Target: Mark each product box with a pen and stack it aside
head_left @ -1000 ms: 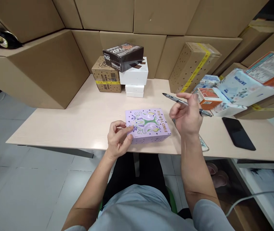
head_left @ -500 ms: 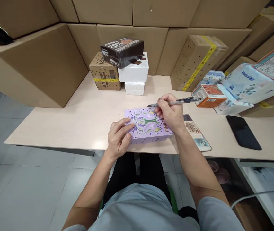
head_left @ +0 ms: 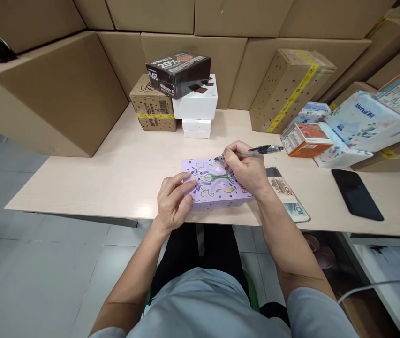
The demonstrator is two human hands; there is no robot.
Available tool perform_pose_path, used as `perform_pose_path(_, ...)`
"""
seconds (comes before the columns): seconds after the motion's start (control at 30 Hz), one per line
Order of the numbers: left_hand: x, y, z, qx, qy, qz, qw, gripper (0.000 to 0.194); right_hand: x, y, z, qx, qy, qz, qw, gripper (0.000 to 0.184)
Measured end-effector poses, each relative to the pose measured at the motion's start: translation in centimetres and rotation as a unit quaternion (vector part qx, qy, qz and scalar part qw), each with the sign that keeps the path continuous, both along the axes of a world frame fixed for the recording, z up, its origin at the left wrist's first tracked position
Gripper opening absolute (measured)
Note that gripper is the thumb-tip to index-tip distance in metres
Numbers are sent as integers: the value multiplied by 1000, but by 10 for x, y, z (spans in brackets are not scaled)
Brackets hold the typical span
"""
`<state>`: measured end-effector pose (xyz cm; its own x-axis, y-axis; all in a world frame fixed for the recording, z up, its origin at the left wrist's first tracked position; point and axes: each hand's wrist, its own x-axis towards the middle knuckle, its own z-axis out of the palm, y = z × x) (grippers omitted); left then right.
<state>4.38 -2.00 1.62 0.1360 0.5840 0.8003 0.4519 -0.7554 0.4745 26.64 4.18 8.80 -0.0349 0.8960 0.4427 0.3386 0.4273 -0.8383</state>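
Work surface: the pale table (head_left: pixel 80 188) spans the area in front of me. Brown cartons (head_left: pixel 171 16) are stacked behind its far edge; their contents are not visible. The yellow-taped carton (head_left: pixel 284 89) leans at the rear right, dotted and closed. At the rear centre, the black box (head_left: pixel 185 75) sits askew on the white box (head_left: pixel 198 105), closed, contents hidden.

Purple box (head_left: pixel 214 199): it lies flat near the table's front edge, between my two hands, its long axis running left to right across my body. The patterned face is up and I see no opening; what is inside cannot be determined.

Left hand (head_left: pixel 173 202): partly open, nothing enclosed. Its fingertips rest on the left end of the purple box's upper face, the thumb by the near side.

Right hand (head_left: pixel 247 171): closed in a writing grip, over the right part of the same face. It is the nearer hand to the far edge.

Black phone (head_left: pixel 357 194): flat on the table, well right of the box.

Pen (head_left: pixel 256 151): pinched near its point, barrel sloping up to the right. The point faces left at the box's far edge; contact is not discernible.
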Motion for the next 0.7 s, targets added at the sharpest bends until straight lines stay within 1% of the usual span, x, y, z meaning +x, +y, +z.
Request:
perform_pose_path(0.3,0,0,0,3,0,-4,1000,33,1,-1,0,-5,-9,3,1000,21)
perform_pose_path(0.4,0,0,-1,0,-1,-6,1000,33,0,0,-4,-9,23,-1,1000,23)
perform_pose_path(0.47,0,0,-1,1,0,-4,1000,33,-1,1,-9,-13,92,-28,995,24)
perform_pose_path(0.53,0,0,-1,3,1,0,1000,33,1,4,-14,-2,160,-79,984,25)
perform_pose_path(0.57,0,0,0,3,2,3,1000,33,5,6,-16,8,173,-108,979,25)
perform_pose_path(0.6,0,-1,0,4,2,4,1000,32,10,8,-19,19,167,-137,976,25)
perform_pose_path(0.63,1,-1,0,4,1,5,1000,32,17,9,-21,31,139,-160,977,24)
perform_pose_path(0.7,1,-1,0,3,0,7,1000,32,36,10,-25,49,21,-181,982,23)
